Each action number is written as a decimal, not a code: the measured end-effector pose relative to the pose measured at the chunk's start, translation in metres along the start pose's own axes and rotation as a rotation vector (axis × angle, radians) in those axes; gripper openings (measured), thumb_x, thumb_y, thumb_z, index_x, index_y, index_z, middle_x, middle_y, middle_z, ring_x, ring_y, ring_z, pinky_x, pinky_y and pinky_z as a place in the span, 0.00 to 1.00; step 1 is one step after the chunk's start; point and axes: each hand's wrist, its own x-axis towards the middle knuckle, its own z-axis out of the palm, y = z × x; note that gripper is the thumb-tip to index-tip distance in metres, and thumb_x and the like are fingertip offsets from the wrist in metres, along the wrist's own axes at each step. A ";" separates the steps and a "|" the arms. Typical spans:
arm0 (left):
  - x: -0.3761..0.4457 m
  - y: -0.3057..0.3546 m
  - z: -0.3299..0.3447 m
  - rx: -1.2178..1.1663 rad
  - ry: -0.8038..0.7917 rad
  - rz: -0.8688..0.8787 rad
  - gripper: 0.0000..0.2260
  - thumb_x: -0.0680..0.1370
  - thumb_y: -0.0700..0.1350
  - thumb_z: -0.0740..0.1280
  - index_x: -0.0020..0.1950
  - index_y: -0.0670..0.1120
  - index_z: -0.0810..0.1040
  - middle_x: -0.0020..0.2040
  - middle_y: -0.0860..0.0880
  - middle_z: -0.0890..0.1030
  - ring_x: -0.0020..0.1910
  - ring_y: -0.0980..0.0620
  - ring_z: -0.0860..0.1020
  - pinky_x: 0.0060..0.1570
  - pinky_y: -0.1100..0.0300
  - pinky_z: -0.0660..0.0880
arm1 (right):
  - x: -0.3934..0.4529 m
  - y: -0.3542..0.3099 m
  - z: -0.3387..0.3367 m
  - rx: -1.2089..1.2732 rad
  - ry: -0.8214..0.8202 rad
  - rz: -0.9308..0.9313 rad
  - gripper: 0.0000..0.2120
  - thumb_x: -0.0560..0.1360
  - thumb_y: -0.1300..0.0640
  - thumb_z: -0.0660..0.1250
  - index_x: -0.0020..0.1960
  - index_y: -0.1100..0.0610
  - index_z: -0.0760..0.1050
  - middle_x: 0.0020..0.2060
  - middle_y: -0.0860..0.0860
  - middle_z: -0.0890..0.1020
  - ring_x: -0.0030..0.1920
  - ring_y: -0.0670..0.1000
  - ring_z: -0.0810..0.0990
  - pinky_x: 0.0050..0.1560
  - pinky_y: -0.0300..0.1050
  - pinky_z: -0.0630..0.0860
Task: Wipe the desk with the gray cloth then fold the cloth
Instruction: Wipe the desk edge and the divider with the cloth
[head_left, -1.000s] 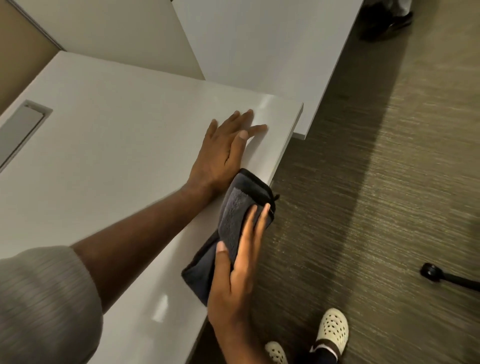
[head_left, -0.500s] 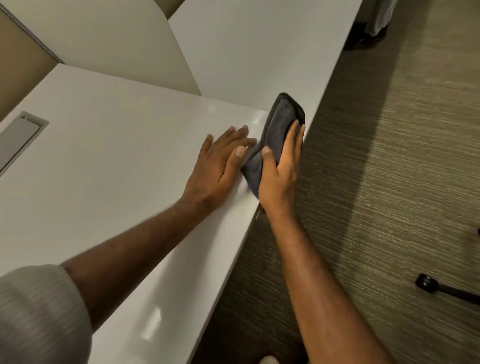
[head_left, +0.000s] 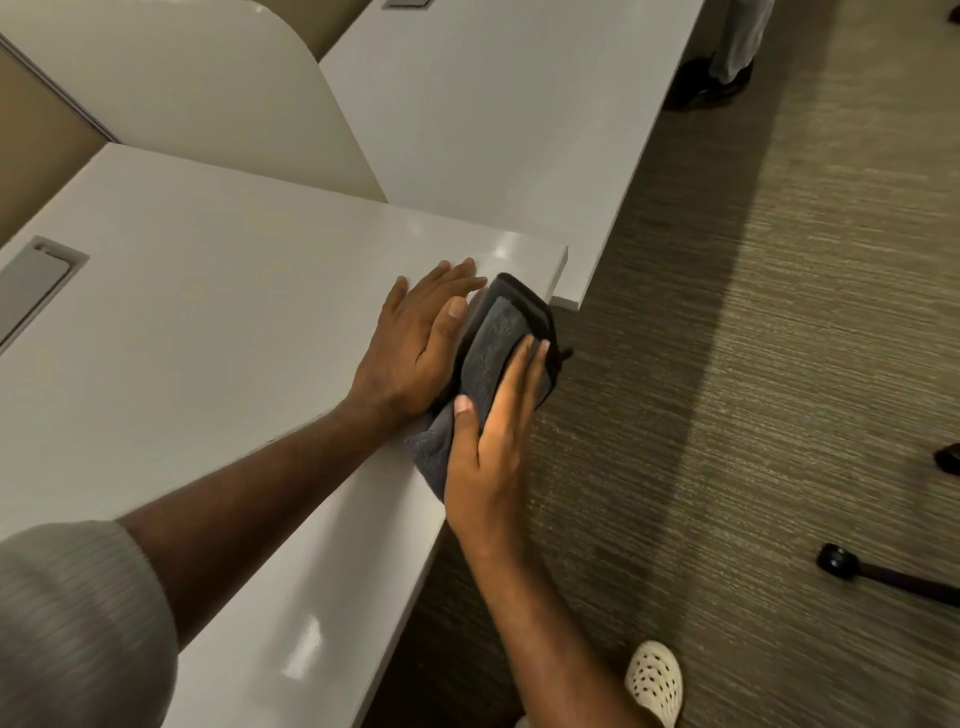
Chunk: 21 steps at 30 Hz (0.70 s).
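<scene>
The gray cloth (head_left: 493, 358), folded over with a dark hem, wraps the right edge of the white desk (head_left: 208, 338) near its far corner. My right hand (head_left: 493, 441) presses on the cloth from the outside, fingers straight, thumb on top. My left hand (head_left: 421, 348) lies flat on the desk top just left of the cloth, fingers spread, its thumb touching the cloth's edge.
A recessed cable hatch (head_left: 31, 286) sits at the desk's left. A curved divider (head_left: 208, 93) and a second desk (head_left: 493, 130) stand behind. On the carpet to the right are a chair caster (head_left: 836, 561), my shoe (head_left: 654, 680), and another person's shoes (head_left: 701, 83).
My right hand slid the cloth along the desk's edge to the far corner, then part way back toward me. My left hand stayed flat on the desk.
</scene>
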 end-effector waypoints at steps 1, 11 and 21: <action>0.000 0.000 0.001 0.002 0.001 -0.002 0.29 0.84 0.64 0.38 0.76 0.58 0.68 0.79 0.59 0.66 0.80 0.63 0.56 0.81 0.47 0.47 | 0.002 -0.001 -0.001 -0.006 -0.005 0.002 0.34 0.85 0.49 0.55 0.83 0.48 0.38 0.83 0.46 0.39 0.82 0.44 0.43 0.76 0.32 0.54; -0.001 0.006 -0.002 -0.048 0.006 -0.019 0.33 0.82 0.67 0.38 0.81 0.53 0.61 0.76 0.74 0.57 0.78 0.71 0.55 0.82 0.51 0.45 | 0.081 0.003 -0.015 0.053 0.016 -0.004 0.33 0.86 0.56 0.58 0.84 0.54 0.43 0.83 0.54 0.43 0.83 0.54 0.46 0.80 0.57 0.60; -0.004 0.011 -0.006 -0.011 -0.027 -0.026 0.30 0.83 0.63 0.43 0.82 0.51 0.58 0.83 0.55 0.59 0.81 0.63 0.54 0.82 0.54 0.44 | 0.154 0.009 -0.029 -0.020 0.000 -0.021 0.29 0.86 0.57 0.58 0.83 0.58 0.49 0.83 0.55 0.50 0.83 0.53 0.49 0.75 0.35 0.52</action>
